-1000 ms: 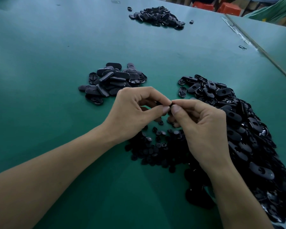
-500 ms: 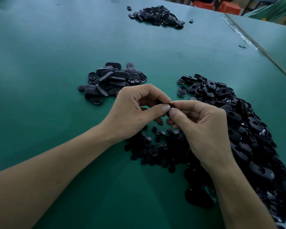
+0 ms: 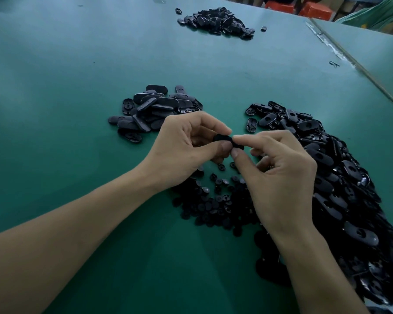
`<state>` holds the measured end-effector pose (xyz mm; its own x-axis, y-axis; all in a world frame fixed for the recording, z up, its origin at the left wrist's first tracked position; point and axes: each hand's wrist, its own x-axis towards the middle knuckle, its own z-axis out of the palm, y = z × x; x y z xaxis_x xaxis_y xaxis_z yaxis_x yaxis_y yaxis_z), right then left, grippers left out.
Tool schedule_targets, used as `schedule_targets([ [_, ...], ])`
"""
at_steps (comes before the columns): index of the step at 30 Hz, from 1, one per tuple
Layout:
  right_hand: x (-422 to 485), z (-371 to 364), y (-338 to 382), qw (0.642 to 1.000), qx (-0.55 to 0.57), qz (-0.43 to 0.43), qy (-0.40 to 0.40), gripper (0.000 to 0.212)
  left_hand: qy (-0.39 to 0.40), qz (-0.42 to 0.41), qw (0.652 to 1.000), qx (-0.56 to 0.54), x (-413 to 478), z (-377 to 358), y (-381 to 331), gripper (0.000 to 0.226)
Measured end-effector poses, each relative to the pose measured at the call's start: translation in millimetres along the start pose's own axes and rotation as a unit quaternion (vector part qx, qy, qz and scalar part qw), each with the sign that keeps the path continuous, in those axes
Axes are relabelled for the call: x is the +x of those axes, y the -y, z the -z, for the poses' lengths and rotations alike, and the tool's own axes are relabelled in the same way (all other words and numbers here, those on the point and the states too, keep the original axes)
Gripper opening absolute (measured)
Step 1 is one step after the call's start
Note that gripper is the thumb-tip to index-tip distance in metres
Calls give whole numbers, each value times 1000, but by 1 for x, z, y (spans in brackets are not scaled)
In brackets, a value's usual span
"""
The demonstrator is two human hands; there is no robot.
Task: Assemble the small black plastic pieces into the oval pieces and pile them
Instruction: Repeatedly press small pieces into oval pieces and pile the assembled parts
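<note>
Left grip [image 3: 182,150]: your thumb and forefinger pinch the oval piece [image 3: 222,139].
Right grip [image 3: 279,177]: pinches its other end, above small pieces [image 3: 213,198].

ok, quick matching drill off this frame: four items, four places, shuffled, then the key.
Items
1. small-piece pile
2. big oval pile
3. far pile
4. held piece

Places
a. pinched by left hand and right hand
b. far end of the table
c. on the table beneath the hands
d. right of the right hand

Pairs: 1-c, 2-d, 3-b, 4-a
</note>
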<state>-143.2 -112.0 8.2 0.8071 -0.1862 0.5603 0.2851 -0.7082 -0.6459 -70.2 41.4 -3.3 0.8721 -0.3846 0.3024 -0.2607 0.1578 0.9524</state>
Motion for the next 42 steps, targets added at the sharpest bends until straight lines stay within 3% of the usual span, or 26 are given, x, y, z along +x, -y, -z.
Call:
schedule_targets([
  [6, -1, -3, 0, 999, -33, 30, -11, 21, -3, 4, 1000, 2, 0, -1, -1, 18],
  [16, -1, -7, 8, 999, 7, -51, 12, 30, -6, 5, 999, 46, -1, -2, -1, 23],
  [25, -4, -11, 13, 997, -10, -70, -2, 17, -8, -5, 999, 43, -1, -1, -1, 20],
  [42, -1, -9, 15, 986, 83, -142, 8, 22, -16, -42, 997, 70, -3, -2, 2, 23],
])
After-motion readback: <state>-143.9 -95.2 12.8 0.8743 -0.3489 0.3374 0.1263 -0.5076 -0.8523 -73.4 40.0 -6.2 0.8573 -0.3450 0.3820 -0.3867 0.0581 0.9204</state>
